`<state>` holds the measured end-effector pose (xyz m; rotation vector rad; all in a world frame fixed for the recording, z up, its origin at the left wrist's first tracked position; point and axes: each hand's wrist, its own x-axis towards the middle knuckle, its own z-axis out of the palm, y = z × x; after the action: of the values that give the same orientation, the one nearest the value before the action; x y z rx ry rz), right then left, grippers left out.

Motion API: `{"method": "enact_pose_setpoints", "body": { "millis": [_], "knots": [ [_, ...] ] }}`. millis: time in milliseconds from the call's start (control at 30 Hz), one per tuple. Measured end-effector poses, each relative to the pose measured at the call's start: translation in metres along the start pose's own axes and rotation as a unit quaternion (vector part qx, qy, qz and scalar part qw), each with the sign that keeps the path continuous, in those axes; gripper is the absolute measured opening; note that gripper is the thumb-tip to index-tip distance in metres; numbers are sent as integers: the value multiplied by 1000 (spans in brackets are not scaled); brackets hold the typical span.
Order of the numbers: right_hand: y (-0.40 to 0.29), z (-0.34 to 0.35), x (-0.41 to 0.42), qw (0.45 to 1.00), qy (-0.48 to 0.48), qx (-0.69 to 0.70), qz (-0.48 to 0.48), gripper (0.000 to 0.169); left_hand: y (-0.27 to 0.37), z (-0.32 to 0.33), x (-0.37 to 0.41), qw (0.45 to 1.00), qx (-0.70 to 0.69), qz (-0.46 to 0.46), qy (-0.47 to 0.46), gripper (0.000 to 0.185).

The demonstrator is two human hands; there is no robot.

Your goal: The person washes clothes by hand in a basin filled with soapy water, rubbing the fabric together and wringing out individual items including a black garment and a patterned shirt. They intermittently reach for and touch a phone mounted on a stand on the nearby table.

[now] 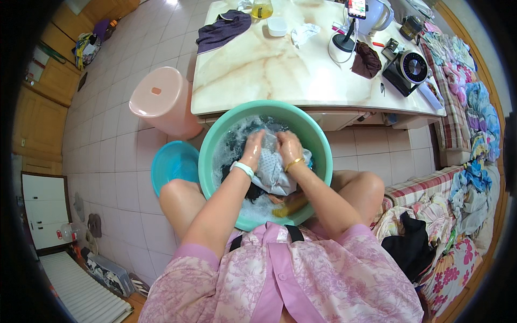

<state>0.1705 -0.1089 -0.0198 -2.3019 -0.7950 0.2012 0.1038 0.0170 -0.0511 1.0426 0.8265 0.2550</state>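
A large green plastic basin (205,161) with sudsy water (226,151) stands between my knees. My left hand (253,147) and my right hand (290,146) both grip a wet, light grey patterned cloth (272,169), bunched between them above the water. Suds wet the fingers of each hand. Dark fabric (253,192) lies under the cloth, partly hidden by it. A yellow item (288,208), too blurred to name, rests near my right forearm at the basin's front. A white band is on my left wrist and a gold bracelet on my right.
Beyond the basin stands a marble-patterned table (242,80) with a phone on a stand (357,9), a dark towel (224,30) and a white container (277,26). At left are a pink lidded bin (161,101) and a blue basin (171,165). Clothes (416,238) cover the sofa at right.
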Motion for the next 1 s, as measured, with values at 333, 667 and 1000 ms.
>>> {"method": "enact_pose_setpoints", "body": {
  "millis": [333, 667, 1000],
  "knots": [
    [-103, -15, -56, 984, 69, 124, -107, 20, -36, -11, -36, 703, -588, -170, -363, 43],
    [-92, 7, -70, 985, 132, 90, -68, 26, -57, -38, -17, 844, -413, -197, -279, 56],
    [-85, -6, -49, 995, 81, 61, -9, 31, -18, -20, -52, 773, -451, -132, -426, 33]
  ]
}}
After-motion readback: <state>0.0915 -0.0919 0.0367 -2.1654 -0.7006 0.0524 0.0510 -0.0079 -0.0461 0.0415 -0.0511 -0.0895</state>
